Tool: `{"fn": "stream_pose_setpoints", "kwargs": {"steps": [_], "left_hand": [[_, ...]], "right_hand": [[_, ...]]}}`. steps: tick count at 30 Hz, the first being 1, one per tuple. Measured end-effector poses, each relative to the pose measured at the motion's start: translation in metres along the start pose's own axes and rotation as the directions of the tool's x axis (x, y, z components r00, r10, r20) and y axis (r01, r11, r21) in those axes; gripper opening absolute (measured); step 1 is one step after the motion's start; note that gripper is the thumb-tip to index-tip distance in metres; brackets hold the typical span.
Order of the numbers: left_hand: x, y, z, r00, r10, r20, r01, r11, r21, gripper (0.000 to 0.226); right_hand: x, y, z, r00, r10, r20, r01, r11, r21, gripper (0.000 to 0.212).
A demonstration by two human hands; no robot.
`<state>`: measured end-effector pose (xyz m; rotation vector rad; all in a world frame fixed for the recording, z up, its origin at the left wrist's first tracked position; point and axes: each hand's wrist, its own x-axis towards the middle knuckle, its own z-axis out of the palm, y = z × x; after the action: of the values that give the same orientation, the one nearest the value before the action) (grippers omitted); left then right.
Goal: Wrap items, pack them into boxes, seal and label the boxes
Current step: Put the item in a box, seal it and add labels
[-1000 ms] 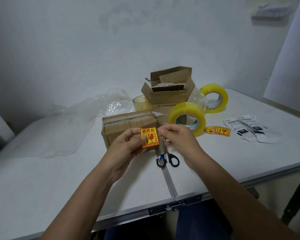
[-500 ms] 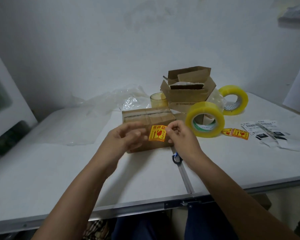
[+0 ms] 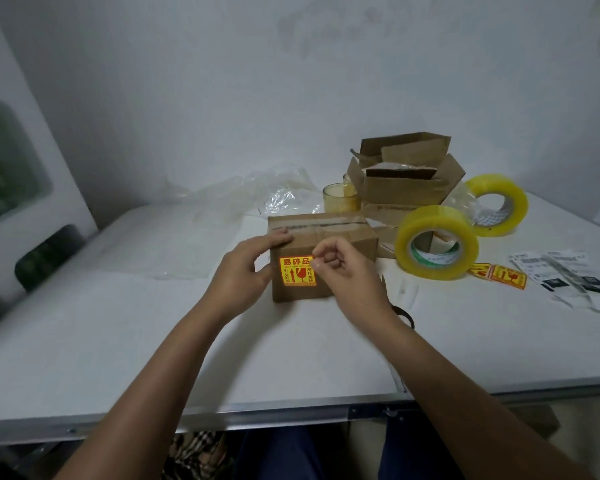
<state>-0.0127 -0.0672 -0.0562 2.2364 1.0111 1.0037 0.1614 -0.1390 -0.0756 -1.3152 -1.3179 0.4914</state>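
A small sealed cardboard box (image 3: 340,237) with clear tape along its top stands on the white table (image 3: 118,341). A yellow-and-red fragile sticker (image 3: 297,271) lies flat against its front face. My left hand (image 3: 246,271) holds the box's left side, fingers on the top edge and thumb by the sticker. My right hand (image 3: 347,275) pinches the sticker's upper right corner with thumb and forefinger; its other fingers are curled.
Two yellow tape rolls (image 3: 437,242) (image 3: 497,204) stand to the right, before an open cardboard box (image 3: 406,181). A glass jar (image 3: 340,197) and crumpled plastic film (image 3: 257,199) sit behind. Spare fragile stickers (image 3: 499,274) and shipping labels (image 3: 568,275) lie right. Scissors (image 3: 404,315) peek out beside my right wrist.
The sticker went from between my hands in the air onto the box's front face. My left hand let it go and took hold of the box. The view shifted left.
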Motion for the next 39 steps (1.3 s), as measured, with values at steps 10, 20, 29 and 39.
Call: {"fn": "stream_pose_setpoints", "kwargs": {"steps": [10,20,29,39], "left_hand": [[0.002,-0.004,-0.001,1.0,-0.011,0.013,0.012,1.0,-0.022,0.065],[0.005,-0.011,0.009,0.991,0.082,-0.102,-0.079,0.996,0.038,0.035],[0.005,-0.015,0.014,0.984,0.101,-0.149,-0.091,0.993,0.074,0.034],[0.004,-0.014,0.012,0.981,0.124,-0.15,-0.111,0.989,0.093,0.032]], "right_hand": [[0.004,0.008,0.02,0.986,-0.029,-0.165,0.021,0.999,-0.046,0.015],[0.0,0.011,0.025,0.979,-0.036,-0.201,0.005,0.988,-0.152,0.015],[0.002,0.011,0.016,0.963,-0.182,-0.196,0.104,0.93,-0.352,0.015],[0.035,0.012,0.02,0.943,-0.332,-0.006,0.262,0.755,-0.601,0.036]]}}
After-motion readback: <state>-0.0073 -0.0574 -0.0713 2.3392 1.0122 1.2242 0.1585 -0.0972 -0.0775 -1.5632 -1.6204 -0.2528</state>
